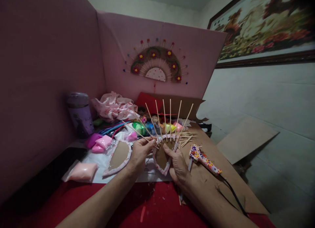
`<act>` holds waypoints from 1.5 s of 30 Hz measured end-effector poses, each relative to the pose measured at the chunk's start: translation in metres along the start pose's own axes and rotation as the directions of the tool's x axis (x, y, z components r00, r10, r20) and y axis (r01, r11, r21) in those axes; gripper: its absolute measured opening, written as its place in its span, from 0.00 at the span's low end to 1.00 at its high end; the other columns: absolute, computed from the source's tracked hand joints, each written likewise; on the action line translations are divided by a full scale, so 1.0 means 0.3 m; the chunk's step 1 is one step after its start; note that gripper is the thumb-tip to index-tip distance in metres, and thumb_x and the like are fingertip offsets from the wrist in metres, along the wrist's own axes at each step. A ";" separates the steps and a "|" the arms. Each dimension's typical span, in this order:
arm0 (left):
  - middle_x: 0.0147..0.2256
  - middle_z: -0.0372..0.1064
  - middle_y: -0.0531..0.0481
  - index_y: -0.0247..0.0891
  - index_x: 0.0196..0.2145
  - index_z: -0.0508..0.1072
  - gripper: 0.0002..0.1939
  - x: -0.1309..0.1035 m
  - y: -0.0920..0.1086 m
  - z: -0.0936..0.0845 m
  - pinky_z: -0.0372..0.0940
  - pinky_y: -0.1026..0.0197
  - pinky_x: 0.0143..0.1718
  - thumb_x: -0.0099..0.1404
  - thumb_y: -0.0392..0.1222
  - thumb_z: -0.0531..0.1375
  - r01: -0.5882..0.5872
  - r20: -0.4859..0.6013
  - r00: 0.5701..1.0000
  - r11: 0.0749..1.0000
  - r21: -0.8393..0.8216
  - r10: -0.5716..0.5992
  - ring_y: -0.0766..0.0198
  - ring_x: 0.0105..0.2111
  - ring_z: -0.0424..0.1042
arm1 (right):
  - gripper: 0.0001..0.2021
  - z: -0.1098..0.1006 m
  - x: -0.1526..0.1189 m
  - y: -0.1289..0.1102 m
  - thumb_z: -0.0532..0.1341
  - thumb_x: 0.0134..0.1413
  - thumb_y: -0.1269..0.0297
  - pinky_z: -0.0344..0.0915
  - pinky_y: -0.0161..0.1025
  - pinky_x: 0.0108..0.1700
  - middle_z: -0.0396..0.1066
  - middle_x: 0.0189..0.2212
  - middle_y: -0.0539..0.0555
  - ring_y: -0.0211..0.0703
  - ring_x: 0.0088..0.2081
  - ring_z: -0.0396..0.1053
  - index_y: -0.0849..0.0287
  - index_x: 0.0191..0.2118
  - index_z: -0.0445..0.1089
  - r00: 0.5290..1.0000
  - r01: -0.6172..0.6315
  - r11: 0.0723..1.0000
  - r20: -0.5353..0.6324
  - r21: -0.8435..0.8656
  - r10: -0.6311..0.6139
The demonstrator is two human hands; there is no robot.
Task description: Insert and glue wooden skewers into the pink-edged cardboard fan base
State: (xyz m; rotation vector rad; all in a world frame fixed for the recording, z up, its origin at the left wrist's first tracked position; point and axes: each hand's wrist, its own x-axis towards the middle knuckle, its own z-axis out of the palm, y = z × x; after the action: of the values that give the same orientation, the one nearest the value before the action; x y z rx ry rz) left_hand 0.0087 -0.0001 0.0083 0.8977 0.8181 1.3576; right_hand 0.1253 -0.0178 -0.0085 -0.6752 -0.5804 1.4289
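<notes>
My right hand (177, 162) grips the edge of a cardboard half-disc (162, 157) trimmed with pale pink cloth, its thumb on the brown face. Several thin wooden sticks (170, 118) fan upward from the piece. At its left edge my left hand (145, 150) pinches the lower end of a stick (135, 129) that leans out to the left. A second cloth-edged half-disc (120, 157) lies on white paper beside my left wrist. To the right of my right hand rests a flower-patterned glue gun (205, 160) with a black cord.
Loose sticks (188, 138) lie behind the glue gun on a cardboard sheet (221, 185). Bagged coloured clay (82, 171), crumpled pink cloth (114, 106) and a purple tumbler (80, 114) stand left and behind. A decorated fan (154, 55) hangs on the pink panel.
</notes>
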 end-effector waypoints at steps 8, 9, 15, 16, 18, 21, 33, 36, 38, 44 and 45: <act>0.24 0.73 0.49 0.32 0.29 0.77 0.20 0.000 -0.003 0.000 0.65 0.65 0.26 0.40 0.48 0.71 -0.007 -0.013 1.000 1.000 -0.007 0.007 0.67 0.22 0.70 | 0.19 -0.006 -0.001 0.003 0.73 0.34 0.67 0.74 0.43 0.38 0.79 0.31 0.54 0.48 0.34 0.77 0.62 0.37 0.71 1.000 -0.020 1.000 0.006 0.011 0.020; 0.24 0.73 0.49 0.32 0.29 0.77 0.20 0.001 -0.004 -0.001 0.65 0.65 0.26 0.41 0.48 0.71 -0.009 -0.014 1.000 1.000 -0.004 0.009 0.67 0.23 0.70 | 0.19 -0.005 -0.001 0.002 0.73 0.34 0.67 0.74 0.43 0.38 0.79 0.31 0.53 0.48 0.34 0.77 0.61 0.37 0.72 1.000 -0.019 1.000 0.006 0.007 0.019; 0.25 0.74 0.48 0.32 0.29 0.76 0.20 0.000 0.000 -0.002 0.65 0.64 0.26 0.42 0.49 0.71 0.004 -0.009 1.000 1.000 0.016 -0.004 0.66 0.22 0.71 | 0.19 -0.002 -0.004 -0.004 0.74 0.32 0.67 0.74 0.43 0.37 0.79 0.30 0.53 0.49 0.33 0.77 0.61 0.35 0.72 1.000 -0.012 1.000 -0.011 -0.015 0.012; 0.25 0.74 0.48 0.32 0.29 0.76 0.20 0.000 0.001 -0.002 0.64 0.64 0.25 0.42 0.49 0.71 0.010 -0.011 1.000 1.000 0.021 -0.010 0.66 0.22 0.70 | 0.19 -0.001 -0.004 -0.004 0.74 0.31 0.67 0.74 0.43 0.37 0.79 0.30 0.53 0.49 0.33 0.77 0.61 0.35 0.72 1.000 -0.013 1.000 -0.011 -0.014 0.013; 0.25 0.73 0.48 0.32 0.29 0.76 0.20 0.001 0.001 -0.002 0.64 0.65 0.25 0.42 0.49 0.71 0.008 -0.015 1.000 1.000 0.022 -0.008 0.67 0.22 0.70 | 0.19 0.000 -0.006 -0.004 0.74 0.32 0.67 0.74 0.43 0.38 0.79 0.30 0.53 0.49 0.33 0.77 0.61 0.36 0.72 1.000 -0.009 1.000 0.000 -0.007 0.009; 0.26 0.74 0.48 0.32 0.29 0.76 0.20 0.004 -0.002 -0.003 0.64 0.65 0.25 0.42 0.49 0.71 -0.017 -0.010 1.000 1.000 0.014 0.017 0.67 0.23 0.70 | 0.19 -0.001 -0.007 -0.002 0.73 0.34 0.67 0.73 0.44 0.38 0.79 0.31 0.53 0.49 0.35 0.77 0.61 0.37 0.72 1.000 -0.009 1.000 0.013 -0.001 0.009; 0.25 0.73 0.49 0.32 0.29 0.76 0.20 0.006 -0.004 -0.002 0.64 0.65 0.25 0.43 0.50 0.70 -0.026 -0.011 1.000 0.999 0.022 0.026 0.68 0.22 0.70 | 0.18 0.003 -0.010 -0.008 0.74 0.30 0.68 0.74 0.45 0.38 0.78 0.29 0.52 0.47 0.30 0.76 0.62 0.33 0.72 0.999 -0.027 1.000 -0.031 0.011 0.027; 0.24 0.73 0.49 0.32 0.29 0.76 0.20 0.009 -0.008 -0.003 0.64 0.65 0.26 0.43 0.51 0.70 -0.024 0.000 1.000 1.000 0.017 0.024 0.68 0.22 0.70 | 0.18 0.002 -0.009 -0.006 0.74 0.30 0.69 0.74 0.45 0.39 0.78 0.29 0.51 0.47 0.30 0.76 0.61 0.33 0.72 0.999 -0.037 0.999 -0.037 0.023 0.038; 0.24 0.73 0.49 0.33 0.28 0.76 0.20 0.011 -0.010 -0.004 0.64 0.65 0.25 0.42 0.51 0.70 -0.025 -0.010 1.000 1.000 0.019 0.025 0.68 0.22 0.70 | 0.18 0.001 -0.008 -0.005 0.74 0.31 0.69 0.73 0.45 0.39 0.78 0.29 0.51 0.47 0.30 0.76 0.61 0.33 0.72 0.999 -0.036 0.999 -0.035 0.019 0.036; 0.25 0.74 0.48 0.33 0.28 0.76 0.20 0.013 -0.012 -0.006 0.64 0.65 0.26 0.42 0.51 0.71 -0.042 -0.006 0.999 0.999 0.022 0.042 0.68 0.22 0.70 | 0.19 -0.003 -0.009 -0.003 0.73 0.33 0.67 0.73 0.44 0.39 0.78 0.31 0.53 0.49 0.35 0.76 0.61 0.37 0.72 1.000 -0.025 1.000 -0.012 0.000 0.025; 0.25 0.73 0.49 0.33 0.28 0.76 0.20 0.012 -0.011 -0.006 0.64 0.65 0.25 0.42 0.51 0.71 -0.040 -0.007 0.999 0.999 0.024 0.040 0.68 0.22 0.70 | 0.19 -0.003 -0.009 -0.003 0.73 0.33 0.67 0.73 0.44 0.39 0.79 0.30 0.53 0.49 0.35 0.76 0.61 0.37 0.72 1.000 -0.023 1.000 -0.017 -0.001 0.023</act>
State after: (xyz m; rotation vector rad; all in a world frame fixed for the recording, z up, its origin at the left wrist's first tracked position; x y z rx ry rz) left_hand 0.0088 0.0037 0.0047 0.9327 0.8278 1.3890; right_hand 0.1264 -0.0207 -0.0085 -0.6959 -0.5619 1.4433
